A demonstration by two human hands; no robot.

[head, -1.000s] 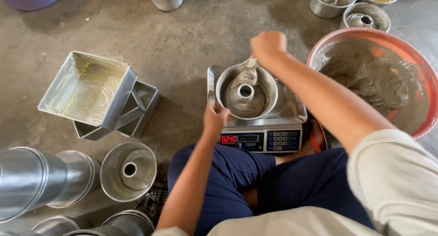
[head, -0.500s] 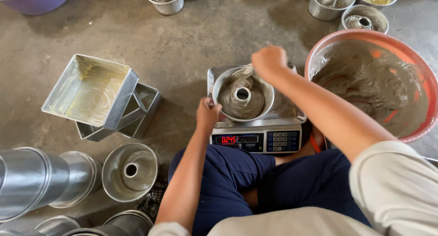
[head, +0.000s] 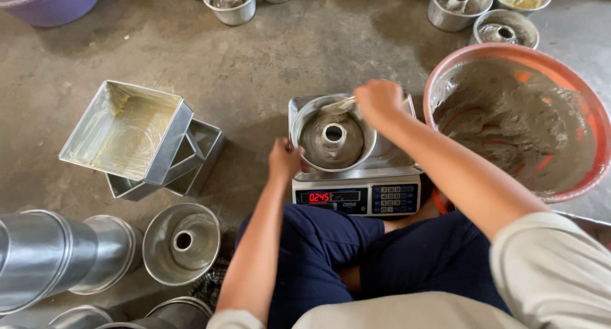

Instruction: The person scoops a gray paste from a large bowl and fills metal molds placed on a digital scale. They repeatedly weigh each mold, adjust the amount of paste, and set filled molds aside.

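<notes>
A round metal ring mould (head: 333,138) with grey batter in it sits on a digital kitchen scale (head: 356,192) with a lit red readout. My left hand (head: 284,160) grips the mould's near-left rim. My right hand (head: 380,102) is over the mould's far-right edge, closed on a small spoon or scraper (head: 339,105) whose tip rests in the batter. Just to the right stands a big orange basin (head: 445,74) smeared with the same grey batter.
Stacked square tins (head: 127,135) lie to the left on the concrete floor. An empty ring mould (head: 182,242) and nested round tins (head: 51,256) are at lower left. Several filled ring moulds (head: 230,2) line the far edge, with a purple tub (head: 54,3) at top left.
My right hand has shifted slightly along the mould's far rim with the scraper. My left hand has stayed on the mould's rim. The mould stays on the scale.
</notes>
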